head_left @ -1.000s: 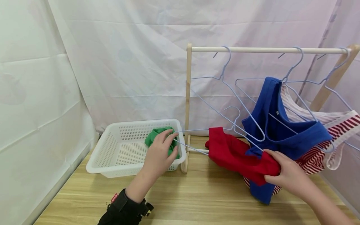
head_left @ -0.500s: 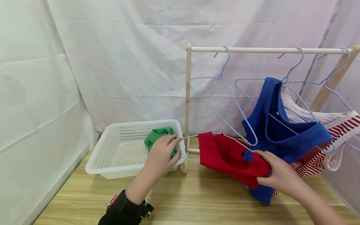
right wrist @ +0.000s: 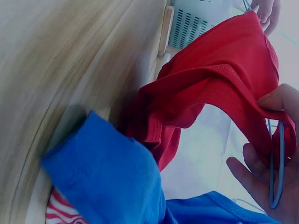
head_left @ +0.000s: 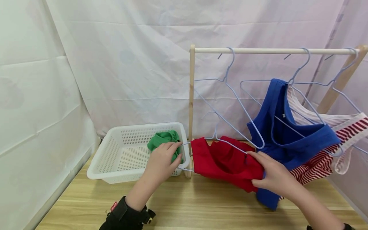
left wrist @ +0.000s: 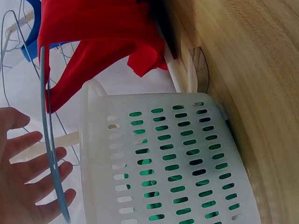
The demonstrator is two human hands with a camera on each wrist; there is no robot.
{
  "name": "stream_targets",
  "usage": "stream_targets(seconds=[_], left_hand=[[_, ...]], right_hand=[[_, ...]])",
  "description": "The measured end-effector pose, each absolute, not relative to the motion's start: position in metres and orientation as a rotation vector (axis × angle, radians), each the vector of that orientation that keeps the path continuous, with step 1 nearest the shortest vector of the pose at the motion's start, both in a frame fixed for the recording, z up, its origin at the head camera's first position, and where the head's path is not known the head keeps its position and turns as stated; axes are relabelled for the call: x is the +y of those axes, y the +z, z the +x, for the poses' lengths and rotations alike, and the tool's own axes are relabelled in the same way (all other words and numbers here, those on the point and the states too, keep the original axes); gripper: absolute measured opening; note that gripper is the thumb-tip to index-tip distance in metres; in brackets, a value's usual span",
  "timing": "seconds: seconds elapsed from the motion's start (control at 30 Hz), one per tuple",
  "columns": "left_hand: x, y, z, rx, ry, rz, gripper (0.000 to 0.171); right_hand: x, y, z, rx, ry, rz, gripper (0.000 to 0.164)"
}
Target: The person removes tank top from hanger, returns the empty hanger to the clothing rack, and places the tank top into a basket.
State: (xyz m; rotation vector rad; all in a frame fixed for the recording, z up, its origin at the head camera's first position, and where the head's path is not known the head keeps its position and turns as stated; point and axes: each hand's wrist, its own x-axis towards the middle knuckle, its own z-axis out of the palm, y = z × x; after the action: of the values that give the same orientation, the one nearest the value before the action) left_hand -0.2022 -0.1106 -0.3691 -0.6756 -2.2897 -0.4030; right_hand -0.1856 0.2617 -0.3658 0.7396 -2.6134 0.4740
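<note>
A red tank top (head_left: 224, 166) is slung over a light blue wire hanger (head_left: 231, 145), low in front of the rack. My right hand (head_left: 273, 174) pinches the top's right shoulder between thumb and fingers; in the right wrist view the hanger's looped end (right wrist: 275, 196) pokes out past the fabric across the fingers. At the other side my left hand (head_left: 162, 159) is by the basket's right rim, fingers spread and loosely bent. The hanger's left end (left wrist: 53, 172) lies against those fingers in the left wrist view, beyond the red cloth.
A white basket (head_left: 100, 159) with a crumpled green garment (head_left: 162, 139) stands at left. The wood-and-white rack (head_left: 258, 51) carries a bare hanger (head_left: 242, 107), a blue tank top (head_left: 304, 143) and a red-and-white striped garment (head_left: 352, 127). The wooden table (head_left: 212, 207) lies below.
The right hand, red tank top and hanger have moved left, toward the left hand. The left hand has shifted slightly down. The bare hanger on the rack has swung a little.
</note>
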Motion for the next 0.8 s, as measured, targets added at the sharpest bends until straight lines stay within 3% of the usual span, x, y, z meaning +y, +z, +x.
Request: stream_targets(seconds=[0.47,0.8], left_hand=[[-0.107,-0.356,-0.198,-2.254,-0.586,-0.535,0.022],[-0.102,-0.340,-0.189,-2.281,-0.768,-0.402,0.022]], right_hand=[[0.242,-0.356,-0.186,-2.465,0.353,0.807,0.092],[0.231,-0.348,-0.185,-2.379,0.266,0.804,0.100]])
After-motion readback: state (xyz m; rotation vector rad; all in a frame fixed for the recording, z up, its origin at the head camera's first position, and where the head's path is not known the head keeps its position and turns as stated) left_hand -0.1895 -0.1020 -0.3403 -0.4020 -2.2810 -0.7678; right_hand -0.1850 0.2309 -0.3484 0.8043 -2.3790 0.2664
